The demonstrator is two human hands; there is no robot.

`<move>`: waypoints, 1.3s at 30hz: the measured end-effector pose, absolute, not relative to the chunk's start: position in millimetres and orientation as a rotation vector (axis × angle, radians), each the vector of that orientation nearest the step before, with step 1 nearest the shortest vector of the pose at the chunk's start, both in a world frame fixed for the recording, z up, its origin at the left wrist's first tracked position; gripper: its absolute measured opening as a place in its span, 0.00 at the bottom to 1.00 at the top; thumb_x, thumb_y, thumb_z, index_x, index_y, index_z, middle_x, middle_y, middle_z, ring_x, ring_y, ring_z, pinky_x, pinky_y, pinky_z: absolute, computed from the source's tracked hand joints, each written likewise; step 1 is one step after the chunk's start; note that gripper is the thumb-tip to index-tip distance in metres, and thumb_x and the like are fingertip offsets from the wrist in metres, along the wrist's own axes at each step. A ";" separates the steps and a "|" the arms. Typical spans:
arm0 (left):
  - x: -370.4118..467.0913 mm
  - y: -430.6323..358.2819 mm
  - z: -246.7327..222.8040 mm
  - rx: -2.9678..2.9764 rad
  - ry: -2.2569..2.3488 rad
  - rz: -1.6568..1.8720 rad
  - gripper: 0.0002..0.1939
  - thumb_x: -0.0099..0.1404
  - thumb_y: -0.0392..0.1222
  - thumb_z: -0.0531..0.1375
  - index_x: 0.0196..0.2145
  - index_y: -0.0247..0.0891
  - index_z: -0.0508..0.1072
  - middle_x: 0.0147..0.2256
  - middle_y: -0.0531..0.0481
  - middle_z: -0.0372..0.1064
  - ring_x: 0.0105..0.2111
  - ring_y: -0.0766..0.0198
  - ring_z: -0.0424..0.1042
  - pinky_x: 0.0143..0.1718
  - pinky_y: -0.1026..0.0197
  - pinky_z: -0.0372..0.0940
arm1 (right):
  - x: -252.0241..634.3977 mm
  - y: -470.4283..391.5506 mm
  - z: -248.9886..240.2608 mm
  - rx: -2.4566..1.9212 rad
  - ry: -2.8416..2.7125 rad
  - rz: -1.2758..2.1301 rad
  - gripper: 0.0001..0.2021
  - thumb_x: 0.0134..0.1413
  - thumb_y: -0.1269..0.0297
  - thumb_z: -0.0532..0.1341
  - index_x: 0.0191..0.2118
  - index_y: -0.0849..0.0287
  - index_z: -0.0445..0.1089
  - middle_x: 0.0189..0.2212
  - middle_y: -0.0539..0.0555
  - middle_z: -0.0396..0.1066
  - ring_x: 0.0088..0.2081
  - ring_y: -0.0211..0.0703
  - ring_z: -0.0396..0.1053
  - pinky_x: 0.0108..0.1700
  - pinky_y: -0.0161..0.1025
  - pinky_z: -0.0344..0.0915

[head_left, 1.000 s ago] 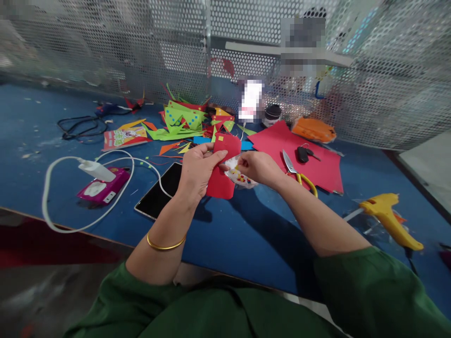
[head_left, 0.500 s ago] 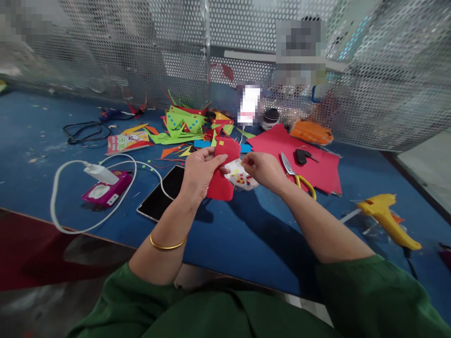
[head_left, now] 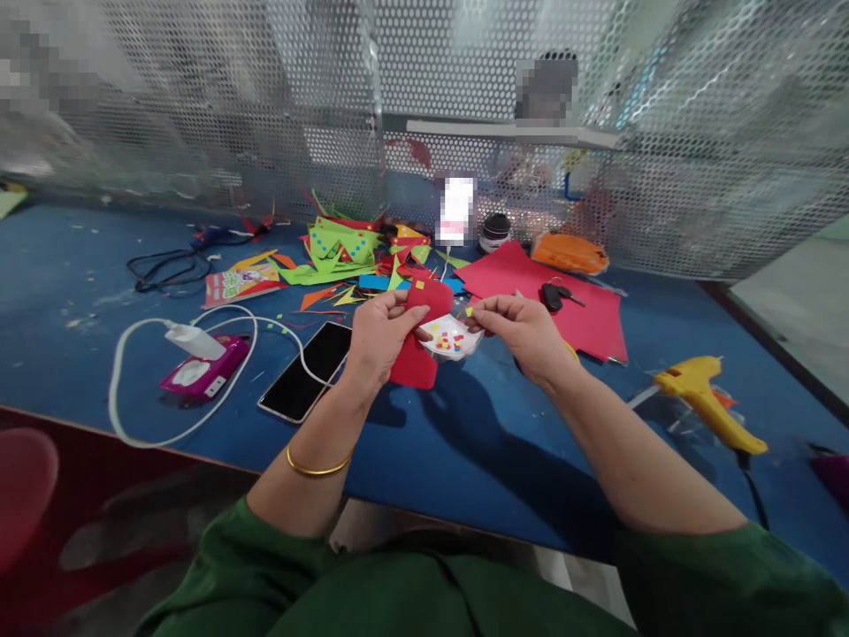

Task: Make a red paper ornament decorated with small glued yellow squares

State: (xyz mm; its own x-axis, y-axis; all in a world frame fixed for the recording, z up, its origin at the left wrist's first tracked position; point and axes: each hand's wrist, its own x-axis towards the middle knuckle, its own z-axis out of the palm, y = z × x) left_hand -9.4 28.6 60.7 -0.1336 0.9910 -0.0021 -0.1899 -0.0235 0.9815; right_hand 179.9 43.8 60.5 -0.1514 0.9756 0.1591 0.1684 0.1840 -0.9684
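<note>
My left hand [head_left: 385,334] pinches a folded red paper piece [head_left: 415,364] between thumb and fingers, above the table. One small yellow square [head_left: 420,285] sits near the top of that paper. To its right my right hand [head_left: 517,332] is closed at the fingertips on a small yellow paper square [head_left: 470,312]. Between the two hands lies a white dish [head_left: 457,347] holding several tiny red, yellow and blue bits. Part of the dish is hidden behind the red paper and my left fingers.
Behind my hands are green paper shapes [head_left: 341,243] and cut scraps. Red sheets [head_left: 600,332] with keys [head_left: 552,296] lie right, beyond them an orange packet [head_left: 570,254]. A yellow glue gun [head_left: 709,398] is far right; left are a phone [head_left: 311,367] and purple power strip [head_left: 205,367].
My right hand has moved slightly right, away from the dish, and a yellow square now shows at its fingertips. My left hand still holds the red paper. The view has shifted a little.
</note>
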 end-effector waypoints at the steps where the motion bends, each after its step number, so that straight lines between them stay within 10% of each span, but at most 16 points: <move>1: -6.8 27.1 61.3 1.015 1.150 1.386 0.11 0.53 0.38 0.69 0.35 0.36 0.77 0.25 0.52 0.77 0.18 0.67 0.72 0.18 0.67 0.66 | 182.5 41.0 60.8 -1.137 -1.503 1.084 0.10 0.48 0.55 0.65 0.29 0.58 0.74 0.27 0.52 0.76 0.31 0.39 0.72 0.38 0.40 0.68; 15: 49.4 -2.7 77.0 1.342 1.089 0.949 0.05 0.60 0.35 0.65 0.37 0.35 0.76 0.25 0.52 0.76 0.19 0.70 0.73 0.23 0.68 0.65 | 248.0 -13.8 70.4 -1.202 -1.440 0.964 0.06 0.49 0.58 0.68 0.29 0.54 0.75 0.40 0.56 0.79 0.47 0.48 0.73 0.42 0.41 0.67; 33: 65.0 4.7 53.2 1.310 1.087 0.893 0.21 0.58 0.38 0.68 0.48 0.38 0.70 0.33 0.50 0.79 0.25 0.66 0.78 0.28 0.66 0.72 | 262.2 -15.5 47.6 -1.286 -1.347 1.094 0.10 0.48 0.56 0.68 0.29 0.57 0.77 0.26 0.50 0.73 0.28 0.38 0.64 0.31 0.38 0.61; 39: 58.7 1.1 49.2 1.317 1.039 1.038 0.13 0.55 0.37 0.69 0.34 0.39 0.69 0.50 0.47 0.75 0.29 0.66 0.80 0.32 0.63 0.75 | 260.4 -16.6 46.0 -1.321 -1.390 0.993 0.08 0.50 0.57 0.67 0.30 0.57 0.77 0.25 0.50 0.73 0.28 0.39 0.65 0.33 0.39 0.63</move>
